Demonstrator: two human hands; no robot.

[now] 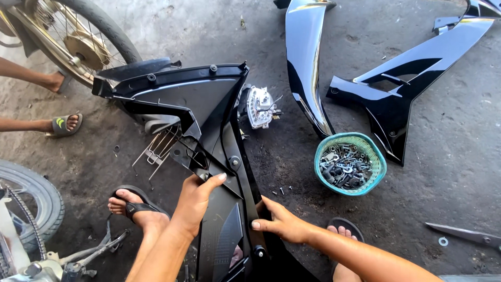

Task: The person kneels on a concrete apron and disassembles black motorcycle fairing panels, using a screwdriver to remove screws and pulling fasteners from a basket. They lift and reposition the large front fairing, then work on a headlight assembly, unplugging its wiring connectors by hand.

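Left grip: your left hand point(195, 201) is clamped on the black fairing panel point(209, 120), thumb over its inner ridge and fingers curled out of sight under the left edge.
Right grip: your right hand point(279, 222) lies flat against the panel's right edge, fingers stretched along it, thumb toward you; it presses rather than closes round anything.
Panel: it runs from between your two grips away from you, narrow near your hands, widening into a broad wing at the far left, matte inner face up, resting on the concrete floor point(449, 172).
Edges: the panel's right edge beyond your right grip is a long bare rim; the left edge beyond your left grip steps outward over a wire bracket point(156, 149).
Beyond the far edge: a small headlamp unit point(261, 107) sits just beside the panel's right rim.
Right of your right grip: a teal basket point(321, 156) of bolts, near; loose screws point(282, 190) on the floor between basket and panel.
Farther right: two glossy black fairing pieces point(396, 89), well apart from your hands; open floor lies between them and your right arm.
Left of your left grip: your sandalled foot point(133, 206) close by, then a tyre point(31, 193); room there is tight.
Far left: another person's feet point(62, 125) and a spoked wheel point(78, 42).
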